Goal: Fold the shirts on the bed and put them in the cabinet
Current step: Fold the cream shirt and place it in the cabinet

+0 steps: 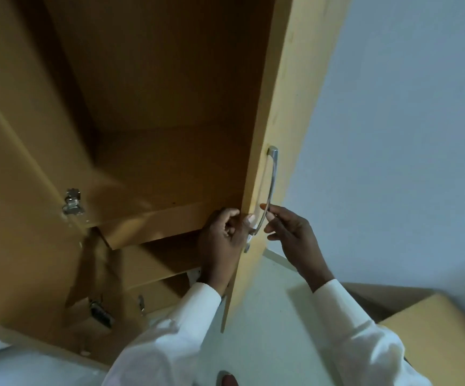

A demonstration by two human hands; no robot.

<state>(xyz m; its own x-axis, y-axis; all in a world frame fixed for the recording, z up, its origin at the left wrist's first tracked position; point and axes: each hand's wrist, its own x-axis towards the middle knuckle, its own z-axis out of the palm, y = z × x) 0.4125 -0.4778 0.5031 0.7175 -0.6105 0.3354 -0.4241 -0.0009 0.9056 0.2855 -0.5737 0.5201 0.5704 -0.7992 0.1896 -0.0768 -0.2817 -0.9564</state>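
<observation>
On the cabinet door | handle upright | left grip holds edge

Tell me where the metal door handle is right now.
Head view, right of centre: the metal handle is on the face of the cabinet door, its lower end between the left hand gripping the door edge and the right hand.
</observation>
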